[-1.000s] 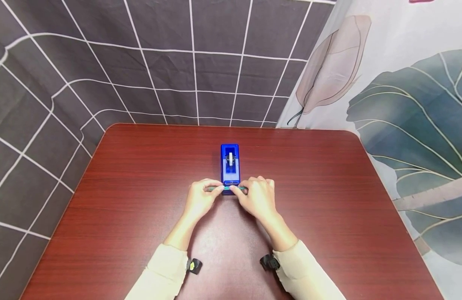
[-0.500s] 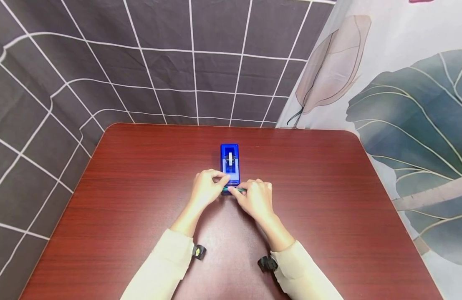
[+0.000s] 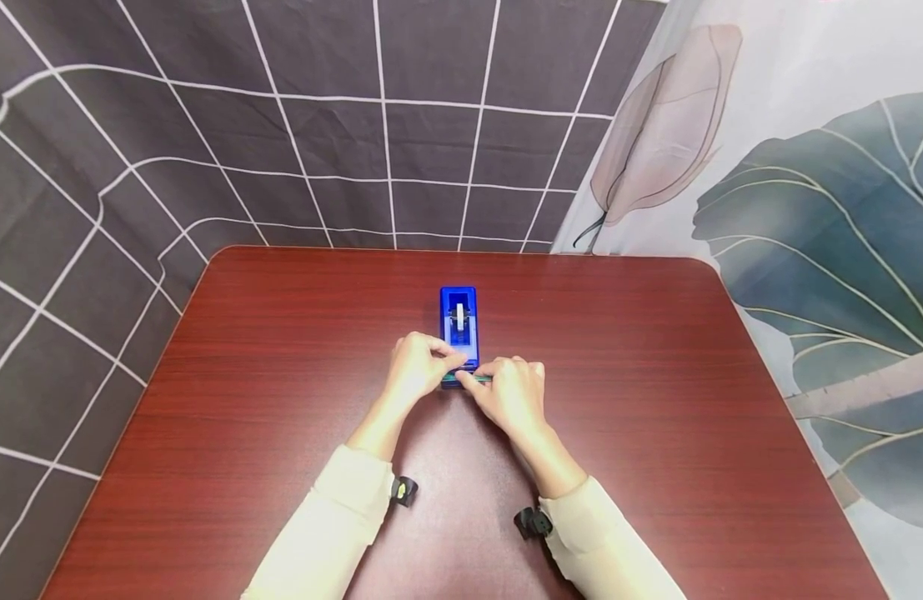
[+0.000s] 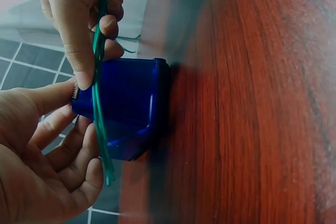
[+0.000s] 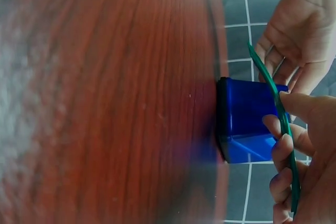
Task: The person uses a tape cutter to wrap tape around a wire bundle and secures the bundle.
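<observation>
Now the right hand (image 3: 509,393) pinches green wires (image 4: 97,95); the left hand (image 3: 416,371) pinches at the tape dispenser (image 3: 459,323).

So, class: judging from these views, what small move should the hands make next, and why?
Probably the left hand draws tape from the blue dispenser: its fingertips sit at the cutter end, while the right hand holds the green strands across it.
</observation>
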`<state>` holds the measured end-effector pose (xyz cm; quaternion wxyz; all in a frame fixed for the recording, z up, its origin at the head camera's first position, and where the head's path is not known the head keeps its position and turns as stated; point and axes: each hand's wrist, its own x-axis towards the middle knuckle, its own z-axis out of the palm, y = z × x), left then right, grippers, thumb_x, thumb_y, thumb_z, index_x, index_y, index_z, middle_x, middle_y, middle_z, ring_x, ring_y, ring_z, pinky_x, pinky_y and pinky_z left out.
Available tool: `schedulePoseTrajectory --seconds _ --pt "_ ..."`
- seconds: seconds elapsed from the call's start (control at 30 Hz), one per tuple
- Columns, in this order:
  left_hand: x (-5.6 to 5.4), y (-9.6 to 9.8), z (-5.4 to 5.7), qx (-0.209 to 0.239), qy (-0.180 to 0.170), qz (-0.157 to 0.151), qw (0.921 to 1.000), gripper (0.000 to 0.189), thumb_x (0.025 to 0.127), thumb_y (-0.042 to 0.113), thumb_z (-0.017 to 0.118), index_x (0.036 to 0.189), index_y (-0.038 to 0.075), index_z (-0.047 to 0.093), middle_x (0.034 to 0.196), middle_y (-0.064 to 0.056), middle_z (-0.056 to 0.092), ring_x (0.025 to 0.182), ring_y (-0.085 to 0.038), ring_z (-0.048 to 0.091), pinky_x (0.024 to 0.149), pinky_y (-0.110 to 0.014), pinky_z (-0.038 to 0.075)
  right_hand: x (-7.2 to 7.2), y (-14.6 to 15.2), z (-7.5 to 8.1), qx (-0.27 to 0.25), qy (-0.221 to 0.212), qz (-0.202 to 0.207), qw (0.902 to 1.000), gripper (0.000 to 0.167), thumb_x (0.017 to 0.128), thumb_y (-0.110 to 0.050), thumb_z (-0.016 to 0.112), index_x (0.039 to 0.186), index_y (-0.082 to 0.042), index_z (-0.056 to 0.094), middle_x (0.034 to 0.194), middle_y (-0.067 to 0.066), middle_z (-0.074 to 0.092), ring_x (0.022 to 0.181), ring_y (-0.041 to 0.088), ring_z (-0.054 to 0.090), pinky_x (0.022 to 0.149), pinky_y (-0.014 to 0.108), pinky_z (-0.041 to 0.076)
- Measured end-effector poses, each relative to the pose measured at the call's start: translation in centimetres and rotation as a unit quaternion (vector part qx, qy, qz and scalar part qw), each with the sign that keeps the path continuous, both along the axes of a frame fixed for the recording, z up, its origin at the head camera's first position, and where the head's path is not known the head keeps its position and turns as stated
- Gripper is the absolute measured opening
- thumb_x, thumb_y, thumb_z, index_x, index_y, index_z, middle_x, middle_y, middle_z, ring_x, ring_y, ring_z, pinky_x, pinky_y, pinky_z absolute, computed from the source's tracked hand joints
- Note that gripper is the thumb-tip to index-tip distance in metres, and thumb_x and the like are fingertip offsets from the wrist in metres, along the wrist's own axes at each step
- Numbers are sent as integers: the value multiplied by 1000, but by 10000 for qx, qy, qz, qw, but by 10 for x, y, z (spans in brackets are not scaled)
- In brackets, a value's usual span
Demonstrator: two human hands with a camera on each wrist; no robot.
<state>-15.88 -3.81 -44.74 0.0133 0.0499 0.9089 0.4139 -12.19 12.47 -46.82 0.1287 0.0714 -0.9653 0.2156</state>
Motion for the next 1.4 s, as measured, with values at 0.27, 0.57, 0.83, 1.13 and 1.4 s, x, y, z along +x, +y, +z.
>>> schedulePoseTrajectory --seconds 0.27,0.57,0.83,1.13,1.4 --pt "-1 -1 1 12 -66 30 10000 16 82 31 85 83 15 83 87 -1 78 94 -27 72 83 -43 53 -1 2 3 150 75 56 9998 28 85 -45 79 76 -19 82 70 1 71 70 25 65 70 48 39" --pt "-2 -1 2 7 -35 -13 10000 16 82 32 84 81 16 83 84 0 78 89 -25 72 78 -41 53 -2 2 7 210 -130 64 9997 29 86 -46 78 77 -19 82 70 1 71 72 25 66 71 48 39" --pt "-1 -2 1 20 -142 -21 9999 16 81 32 85 83 15 84 87 -1 78 91 -26 72 80 -41 53 -1 7 3 261 -407 120 9988 27 85 -45 79 71 -22 80 71 0 73 71 25 67 70 47 37" --pt "0 -3 1 47 -224 68 9997 18 83 35 83 84 17 84 90 -1 78 95 -28 70 87 -45 52 0 23 -4 -34 -509 399 9979 25 87 -43 78 79 -19 81 77 -3 74 76 24 69 72 47 39" --pt "8 -4 -3 334 230 45 9992 22 91 30 76 96 10 82 90 -6 78 86 -25 74 80 -43 55 6 24 3 -257 -501 692 9960 20 89 -37 77 81 -19 80 77 -3 72 76 23 69 71 47 40"
